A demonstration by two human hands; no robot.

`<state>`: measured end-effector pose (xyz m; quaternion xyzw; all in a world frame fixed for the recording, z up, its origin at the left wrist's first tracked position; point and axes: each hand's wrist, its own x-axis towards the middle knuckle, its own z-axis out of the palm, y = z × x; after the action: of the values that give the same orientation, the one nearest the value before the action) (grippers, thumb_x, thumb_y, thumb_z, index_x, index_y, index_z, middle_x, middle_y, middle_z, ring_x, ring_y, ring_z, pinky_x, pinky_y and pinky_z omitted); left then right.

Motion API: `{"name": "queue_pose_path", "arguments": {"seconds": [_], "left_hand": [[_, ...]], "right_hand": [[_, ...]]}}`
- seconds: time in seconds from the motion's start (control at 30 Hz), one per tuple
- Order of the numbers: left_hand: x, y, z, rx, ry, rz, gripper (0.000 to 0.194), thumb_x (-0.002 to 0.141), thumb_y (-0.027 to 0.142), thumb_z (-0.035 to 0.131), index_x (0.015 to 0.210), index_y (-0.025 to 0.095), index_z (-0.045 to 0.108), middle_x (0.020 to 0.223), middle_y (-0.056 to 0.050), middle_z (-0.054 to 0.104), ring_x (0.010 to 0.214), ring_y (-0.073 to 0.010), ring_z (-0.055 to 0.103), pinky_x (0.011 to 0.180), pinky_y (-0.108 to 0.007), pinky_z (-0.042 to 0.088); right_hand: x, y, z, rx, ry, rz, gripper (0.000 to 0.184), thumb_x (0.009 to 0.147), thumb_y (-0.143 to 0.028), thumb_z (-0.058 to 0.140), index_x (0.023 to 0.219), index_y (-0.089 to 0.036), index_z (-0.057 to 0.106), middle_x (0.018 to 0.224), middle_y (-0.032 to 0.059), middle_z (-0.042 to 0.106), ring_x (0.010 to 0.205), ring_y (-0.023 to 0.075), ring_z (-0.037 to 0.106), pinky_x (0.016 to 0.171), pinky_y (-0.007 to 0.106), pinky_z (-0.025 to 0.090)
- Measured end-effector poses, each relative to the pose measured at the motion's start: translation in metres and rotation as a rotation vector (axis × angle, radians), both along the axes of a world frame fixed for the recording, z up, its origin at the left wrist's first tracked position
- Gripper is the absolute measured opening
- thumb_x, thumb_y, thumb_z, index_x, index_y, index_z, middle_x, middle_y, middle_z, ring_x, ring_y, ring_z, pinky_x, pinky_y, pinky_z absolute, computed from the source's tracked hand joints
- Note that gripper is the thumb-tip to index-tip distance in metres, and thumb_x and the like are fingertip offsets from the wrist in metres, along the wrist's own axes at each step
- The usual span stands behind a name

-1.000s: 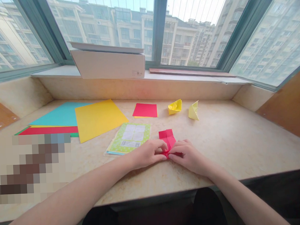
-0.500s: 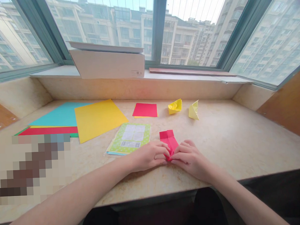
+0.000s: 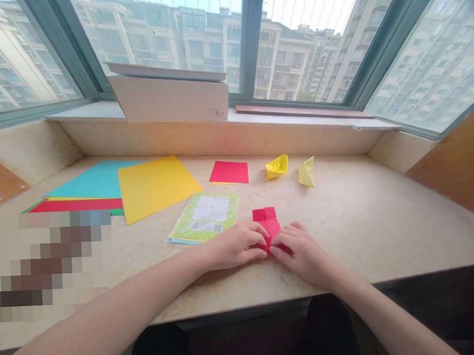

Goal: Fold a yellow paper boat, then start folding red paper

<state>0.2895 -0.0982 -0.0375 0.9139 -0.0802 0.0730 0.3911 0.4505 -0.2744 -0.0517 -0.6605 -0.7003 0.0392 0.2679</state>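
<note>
A red sheet of origami paper [image 3: 271, 225], folded into a narrow strip with creases across it, lies on the counter in front of me. My left hand [image 3: 243, 242] holds its near left side, fingers curled and thumb at the near end. From the right, my right hand [image 3: 301, 248] pinches the same near end with thumb and forefinger. The fingertips of both hands almost meet there and hide the fold between them. Beyond the paper stand a folded bright yellow paper boat [image 3: 277, 167] and a pale yellow folded paper piece [image 3: 306, 173].
A green packet of paper [image 3: 203, 218] lies by my left wrist. Behind it are small red squares [image 3: 229, 172], a large yellow sheet [image 3: 157, 189] and a blue sheet [image 3: 91, 181] on other coloured sheets. A white box [image 3: 174, 96] stands on the window sill. The left side is pixelated.
My right thumb and fingers have shifted slightly at the near end of the red paper. The strip's far end sits a little lower in view. Both hands stay on the paper.
</note>
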Motion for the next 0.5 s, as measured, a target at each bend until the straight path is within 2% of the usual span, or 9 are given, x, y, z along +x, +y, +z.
{"name": "queue_pose_path", "arguments": {"seconds": [0.27,0.4,0.5], "left_hand": [[0.0027,-0.0019,-0.0035,0.024,0.003,0.138,0.022,0.095,0.032,0.064,0.079,0.017,0.067,0.114,-0.009,0.067,0.102,-0.0218,0.065,0.095,-0.037,0.050],[0.0004,-0.0006,-0.0032,0.003,0.009,0.150,0.011,0.090,0.028,0.072,0.087,0.019,0.067,0.119,-0.008,0.065,0.109,-0.0231,0.064,0.100,-0.037,0.047],[-0.0037,0.0012,-0.0001,-0.001,0.043,0.110,0.011,0.087,0.024,0.074,0.096,0.020,0.068,0.126,-0.008,0.062,0.116,-0.0245,0.061,0.104,-0.038,0.045]], "right_hand": [[0.0000,0.0064,-0.0015,-0.039,0.094,-0.092,0.017,0.097,-0.028,0.063,0.081,-0.024,0.068,0.078,-0.0042,0.074,0.071,0.0152,0.064,0.086,0.038,0.039],[-0.0002,0.0065,-0.0008,-0.054,0.138,-0.069,0.013,0.097,-0.024,0.065,0.085,-0.025,0.069,0.084,-0.0038,0.076,0.077,0.0164,0.066,0.087,0.038,0.039],[-0.0001,0.0054,0.0005,-0.077,0.166,-0.045,0.007,0.096,-0.023,0.068,0.090,-0.027,0.071,0.090,-0.0046,0.077,0.083,0.0171,0.066,0.089,0.039,0.037]]}}
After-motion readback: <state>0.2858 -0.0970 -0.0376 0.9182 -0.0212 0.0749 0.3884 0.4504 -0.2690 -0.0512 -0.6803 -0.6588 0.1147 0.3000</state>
